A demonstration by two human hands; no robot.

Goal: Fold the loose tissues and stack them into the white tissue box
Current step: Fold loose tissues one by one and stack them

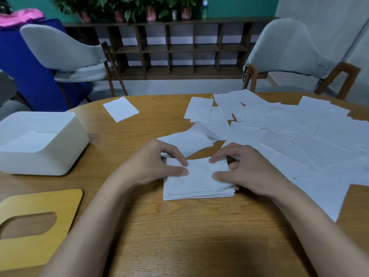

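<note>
My left hand (159,164) and right hand (247,172) pinch the folded tissue stack (197,184) lying between them, with thumbs and curled forefingers on its top sheet at either edge. I see the white tissue box (40,162) well off to the left, and loose tissues (299,136) spread beside my right hand.

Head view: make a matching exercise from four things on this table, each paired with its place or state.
Things:
1 tissue box
2 lid
3 folded stack
4 loose tissues

Places or states:
A spread over the right of the table
B in the middle, held by the left hand and right hand
C yellow, lying flat at the near left
D white, open-topped, at the left

Pairs: 1-D, 2-C, 3-B, 4-A
</note>
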